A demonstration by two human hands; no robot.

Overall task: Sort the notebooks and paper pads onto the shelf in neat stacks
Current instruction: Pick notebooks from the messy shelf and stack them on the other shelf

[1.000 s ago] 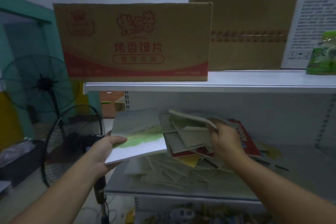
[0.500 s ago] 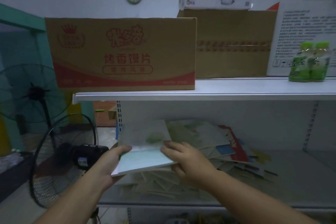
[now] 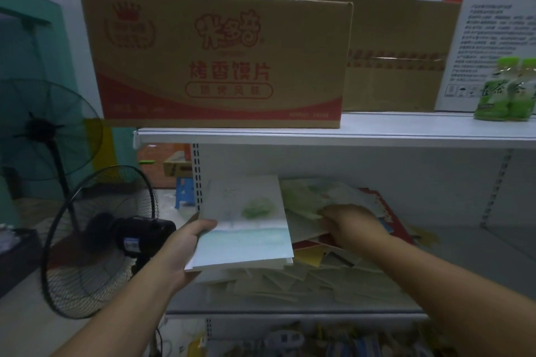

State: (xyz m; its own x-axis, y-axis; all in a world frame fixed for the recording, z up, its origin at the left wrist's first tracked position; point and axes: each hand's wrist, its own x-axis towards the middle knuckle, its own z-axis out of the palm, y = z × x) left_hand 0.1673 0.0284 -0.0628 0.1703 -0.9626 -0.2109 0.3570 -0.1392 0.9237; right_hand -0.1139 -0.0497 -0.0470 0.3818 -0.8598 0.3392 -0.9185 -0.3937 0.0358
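My left hand [image 3: 181,249] holds a small stack of pale notebooks [image 3: 242,226] with green and blue covers, gripped by its left edge above the front left of the middle shelf [image 3: 290,303]. A loose heap of notebooks and paper pads [image 3: 313,272] lies spread over that shelf beneath and to the right. My right hand [image 3: 352,222] reaches into the heap, fingers closing on a pale green notebook [image 3: 304,200] near the top. A red-covered notebook [image 3: 394,217] sticks out behind my right wrist.
Large cardboard boxes [image 3: 214,61] and green drink bottles [image 3: 507,90] stand on the upper shelf [image 3: 377,132]. Two floor fans [image 3: 98,240] stand to the left of the shelving. The right part of the middle shelf [image 3: 478,255] is bare. More items lie on the shelf below.
My right hand laid a notebook onto the stack in my left hand, then moved right, back into the heap onto a green notebook. The left hand kept holding the stack.
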